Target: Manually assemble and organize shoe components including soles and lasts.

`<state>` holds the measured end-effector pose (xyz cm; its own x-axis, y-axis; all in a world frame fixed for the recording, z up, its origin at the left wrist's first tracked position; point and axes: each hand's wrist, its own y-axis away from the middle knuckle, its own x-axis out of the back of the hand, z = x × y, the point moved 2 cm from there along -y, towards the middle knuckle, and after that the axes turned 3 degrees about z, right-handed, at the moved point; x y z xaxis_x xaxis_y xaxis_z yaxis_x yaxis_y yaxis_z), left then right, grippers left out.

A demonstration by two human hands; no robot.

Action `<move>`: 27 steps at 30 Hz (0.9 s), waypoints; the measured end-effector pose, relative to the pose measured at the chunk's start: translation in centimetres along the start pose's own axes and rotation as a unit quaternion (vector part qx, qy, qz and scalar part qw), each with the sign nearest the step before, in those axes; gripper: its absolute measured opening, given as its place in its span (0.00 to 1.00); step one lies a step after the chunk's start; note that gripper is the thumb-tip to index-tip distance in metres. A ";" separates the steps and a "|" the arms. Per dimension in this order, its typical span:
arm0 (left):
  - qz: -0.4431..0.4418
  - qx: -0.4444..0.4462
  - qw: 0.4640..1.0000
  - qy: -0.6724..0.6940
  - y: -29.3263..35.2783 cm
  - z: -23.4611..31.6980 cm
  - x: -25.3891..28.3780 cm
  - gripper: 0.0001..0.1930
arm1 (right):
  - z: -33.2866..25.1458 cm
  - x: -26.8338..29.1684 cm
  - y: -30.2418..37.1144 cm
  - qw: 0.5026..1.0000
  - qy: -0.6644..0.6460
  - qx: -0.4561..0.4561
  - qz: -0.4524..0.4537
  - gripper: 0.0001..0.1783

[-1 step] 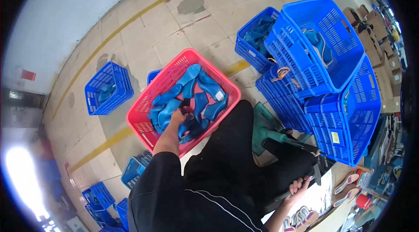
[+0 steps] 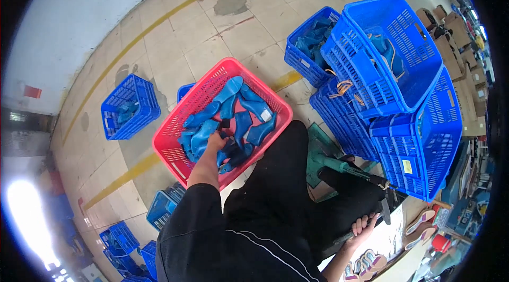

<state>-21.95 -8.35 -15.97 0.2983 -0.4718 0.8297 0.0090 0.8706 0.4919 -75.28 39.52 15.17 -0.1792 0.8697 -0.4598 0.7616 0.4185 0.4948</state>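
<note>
Blue plastic shoe lasts [image 2: 228, 91] lie heaped in a red basket [image 2: 281, 104] in front of me. My left hand [image 2: 216, 141] reaches down into this basket, its fingers curled against a blue shoe last [image 2: 204, 134] in the pile; the fingertips are partly hidden. At the lower right, beside my thigh, my right hand [image 2: 363, 229] is closed around the handle of what looks like a hammer [image 2: 386, 212]. The dark metal head sticks out past the thumb, while most of the handle is out of sight.
Blue crates [image 2: 382, 70] with lasts are stacked on the right. A green metal stand [image 2: 328, 160] is by my knee. Another blue crate [image 2: 130, 107] stands on the tiled floor at left. Soles [image 2: 421, 229] and sandals [image 2: 371, 263] lie at lower right.
</note>
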 end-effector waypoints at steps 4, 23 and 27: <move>-0.029 0.077 0.996 -0.025 -0.2 3.0 -1.8 0.42 | 0.2 -3.0 1.3 0.998 0.006 0.003 0.068 0.17; -0.034 -0.241 0.922 -0.301 2.2 -4.8 -0.3 0.20 | -0.2 -10.9 2.7 0.985 0.100 -0.002 0.140 0.20; -0.171 -0.198 0.899 -0.351 0.2 0.3 1.4 0.24 | -0.6 -9.4 5.4 0.989 0.015 0.004 0.148 0.18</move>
<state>-21.86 -8.93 -14.62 -0.4611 -0.5715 0.6788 0.3669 0.5737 0.7323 -69.85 33.77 22.63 0.0340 0.9613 -0.2733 0.7879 0.1424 0.5991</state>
